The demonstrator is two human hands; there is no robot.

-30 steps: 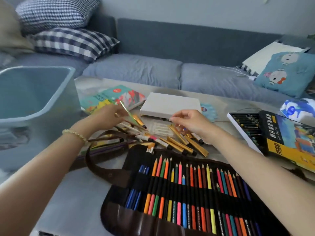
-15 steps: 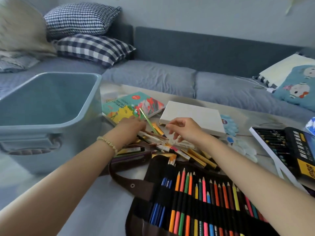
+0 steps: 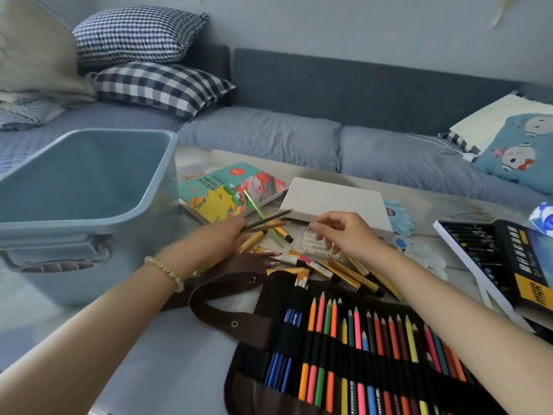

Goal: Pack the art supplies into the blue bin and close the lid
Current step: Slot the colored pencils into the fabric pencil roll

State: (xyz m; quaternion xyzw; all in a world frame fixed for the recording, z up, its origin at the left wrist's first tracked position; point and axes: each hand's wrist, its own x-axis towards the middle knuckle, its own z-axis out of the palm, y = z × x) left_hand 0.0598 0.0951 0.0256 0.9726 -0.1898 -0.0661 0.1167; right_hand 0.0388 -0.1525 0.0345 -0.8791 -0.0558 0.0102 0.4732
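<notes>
Right hand [image 3: 347, 235] shifted over oil pastel sticks [image 3: 314, 246], hold unclear | left hand [image 3: 221, 239] gripped brushes [image 3: 266, 220] pointing 2 o'clock | blue bin [image 3: 89, 221] at its 9 o'clock

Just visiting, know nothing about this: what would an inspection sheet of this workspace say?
Surface: pale table, crowded with art supplies.
Job's things: blue bin open, nothing seen inside, no lid in view; acrylic paint box, white canvas, pencil roll, pastel set and paint tubes all outside it.
Clutter: blue-and-white object at the right edge, unidentifiable.
Hands: left hand grips a few pencils; right hand curls over a small pastel pack, grip unclear.
Cables: white cable on the sofa.
Surroundings: sofa with checked pillows.
</notes>
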